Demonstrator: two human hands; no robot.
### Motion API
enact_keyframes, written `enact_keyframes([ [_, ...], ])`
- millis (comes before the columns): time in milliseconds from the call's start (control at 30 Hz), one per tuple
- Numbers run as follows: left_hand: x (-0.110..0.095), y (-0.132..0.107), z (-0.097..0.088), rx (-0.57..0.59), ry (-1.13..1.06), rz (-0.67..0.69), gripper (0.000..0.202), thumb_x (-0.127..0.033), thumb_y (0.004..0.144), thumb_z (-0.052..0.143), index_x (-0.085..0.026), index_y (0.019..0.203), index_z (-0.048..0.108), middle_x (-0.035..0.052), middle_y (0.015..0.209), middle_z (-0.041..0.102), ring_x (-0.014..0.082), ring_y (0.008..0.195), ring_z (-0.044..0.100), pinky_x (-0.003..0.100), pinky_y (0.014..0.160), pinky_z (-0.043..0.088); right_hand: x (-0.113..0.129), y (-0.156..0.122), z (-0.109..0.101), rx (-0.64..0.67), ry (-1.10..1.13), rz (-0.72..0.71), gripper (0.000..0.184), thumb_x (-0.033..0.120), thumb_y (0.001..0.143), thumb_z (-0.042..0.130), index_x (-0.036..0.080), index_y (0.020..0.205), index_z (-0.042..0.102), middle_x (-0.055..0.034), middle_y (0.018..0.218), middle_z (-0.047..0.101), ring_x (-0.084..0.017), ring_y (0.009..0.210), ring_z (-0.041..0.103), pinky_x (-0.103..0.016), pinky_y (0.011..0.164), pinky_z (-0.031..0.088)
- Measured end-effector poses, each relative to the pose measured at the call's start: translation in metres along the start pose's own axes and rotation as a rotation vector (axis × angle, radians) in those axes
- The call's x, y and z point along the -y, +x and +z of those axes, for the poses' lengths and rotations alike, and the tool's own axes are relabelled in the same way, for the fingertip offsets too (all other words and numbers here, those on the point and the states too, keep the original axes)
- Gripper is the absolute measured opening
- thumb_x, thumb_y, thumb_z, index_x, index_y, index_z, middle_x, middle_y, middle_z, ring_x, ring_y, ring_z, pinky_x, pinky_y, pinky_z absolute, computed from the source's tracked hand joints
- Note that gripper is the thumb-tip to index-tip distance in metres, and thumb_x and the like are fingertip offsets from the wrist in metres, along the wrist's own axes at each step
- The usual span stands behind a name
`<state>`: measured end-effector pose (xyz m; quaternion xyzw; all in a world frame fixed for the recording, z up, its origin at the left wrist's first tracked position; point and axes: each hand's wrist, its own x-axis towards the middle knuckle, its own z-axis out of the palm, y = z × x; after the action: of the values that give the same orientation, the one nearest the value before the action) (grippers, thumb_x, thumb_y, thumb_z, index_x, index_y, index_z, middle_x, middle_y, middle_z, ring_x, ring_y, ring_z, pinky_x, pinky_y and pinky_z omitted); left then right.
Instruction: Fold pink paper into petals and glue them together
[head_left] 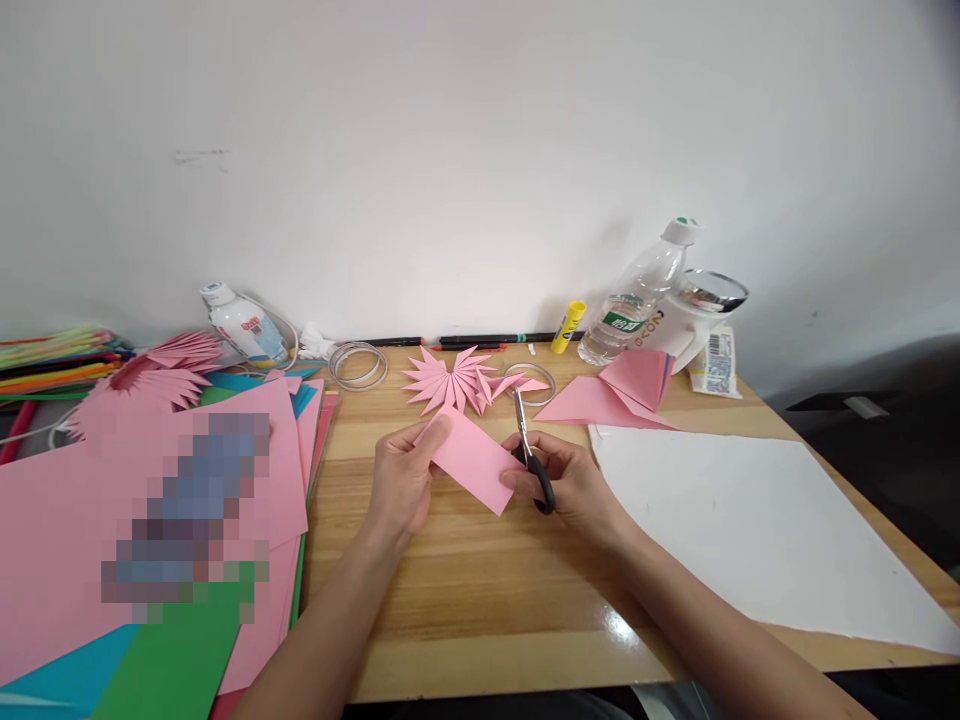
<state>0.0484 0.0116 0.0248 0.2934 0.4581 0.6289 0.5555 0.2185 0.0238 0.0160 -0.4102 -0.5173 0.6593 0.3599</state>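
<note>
Currently, the left hand (405,475) holds a pink paper rectangle (477,462) at the frame's centre, thumb and fingers closed on it. The right hand (571,482) curls its fingers around black-handled scissors (535,468), its thumb touching the rectangle's right end.

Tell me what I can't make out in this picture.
All in the head view:
Blurred patch on the pink sheets: coarse squares mask whatever lies there.
Left hand: its fingers are partly hidden behind the small pink paper.
Scissors: the right hand covers part of the handle.
Pink sheets: cut off by the left edge.
White bottle: its fine print is too small to read.
</note>
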Motion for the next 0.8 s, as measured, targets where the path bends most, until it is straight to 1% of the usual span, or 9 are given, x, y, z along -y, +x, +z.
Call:
enact_keyframes([
  [100,0.001,0.0,0.0,0.01,0.002,-0.004,0.017,-0.029,0.061,0.075,-0.013,0.065,0.071,0.0001,0.055,0.063,0.0093,0.053,0.053,0.018,0.049,0.042,0.0,0.0,0.001,-0.012,-0.009,-0.002,0.045,0.044,0.053,0.077,0.017,0.083,0.057,0.0056,0.059,0.044,-0.007,0.053,0.035,-0.022,0.048,0.025],
  [233,0.006,-0.003,0.001,0.06,0.041,-0.083,0.022,-0.027,0.057,0.078,-0.012,0.071,0.072,0.0043,0.065,0.068,0.0154,0.06,0.061,0.023,0.053,0.048,-0.001,0.0,0.002,-0.057,0.015,-0.011,0.046,0.043,0.054,0.077,0.017,0.086,0.056,0.0048,0.061,0.046,-0.008,0.055,0.038,-0.022,0.049,0.028],
  [333,0.008,-0.004,0.001,0.07,0.091,-0.099,0.023,-0.029,0.059,0.077,-0.01,0.072,0.072,0.0065,0.067,0.069,0.0182,0.06,0.063,0.026,0.051,0.051,-0.001,0.0,0.0,-0.041,0.008,-0.027,0.045,0.043,0.057,0.076,0.017,0.089,0.056,0.0045,0.062,0.046,-0.008,0.056,0.039,-0.021,0.051,0.031],
  [400,0.007,-0.003,0.0,0.056,0.093,-0.064,0.022,-0.029,0.061,0.075,-0.01,0.071,0.072,0.0065,0.066,0.069,0.0185,0.058,0.063,0.027,0.049,0.052,-0.001,0.0,-0.004,0.026,-0.023,-0.047,0.043,0.045,0.061,0.073,0.017,0.089,0.057,0.0029,0.065,0.048,-0.01,0.059,0.042,-0.022,0.054,0.034],
  [500,0.002,-0.002,-0.001,0.031,0.081,-0.005,0.02,-0.028,0.063,0.073,-0.01,0.071,0.071,0.0055,0.065,0.069,0.0172,0.056,0.063,0.026,0.047,0.052,-0.001,0.0,-0.009,0.183,-0.031,-0.061,0.042,0.049,0.066,0.068,0.016,0.091,0.058,-0.0012,0.072,0.054,-0.013,0.068,0.049,-0.025,0.062,0.039],
  [600,-0.003,-0.003,-0.003,0.018,0.087,0.016,0.018,-0.028,0.063,0.073,-0.011,0.07,0.071,0.0041,0.065,0.069,0.0156,0.054,0.062,0.025,0.045,0.052,-0.002,0.0,-0.011,0.299,-0.012,-0.012,0.041,0.042,0.063,0.073,0.015,0.09,0.059,-0.0017,0.075,0.057,-0.013,0.07,0.051,-0.025,0.064,0.04],
  [700,-0.004,-0.003,-0.003,0.028,0.14,0.026,0.017,-0.028,0.062,0.074,-0.011,0.065,0.07,0.0032,0.061,0.068,0.0142,0.05,0.06,0.023,0.042,0.051,-0.003,0.0,-0.008,0.345,-0.02,0.015,0.039,0.035,0.063,0.075,0.016,0.093,0.06,-0.0006,0.075,0.058,-0.013,0.07,0.051,-0.024,0.065,0.041],
  [800,-0.002,-0.003,-0.004,0.091,0.223,0.017,0.019,-0.029,0.064,0.072,-0.011,0.061,0.069,0.0029,0.058,0.067,0.0132,0.048,0.059,0.022,0.041,0.05,-0.002,-0.001,-0.005,0.352,-0.028,-0.003,0.038,0.034,0.066,0.072,0.016,0.098,0.061,-0.0016,0.08,0.06,-0.013,0.074,0.053,-0.026,0.07,0.043],
])
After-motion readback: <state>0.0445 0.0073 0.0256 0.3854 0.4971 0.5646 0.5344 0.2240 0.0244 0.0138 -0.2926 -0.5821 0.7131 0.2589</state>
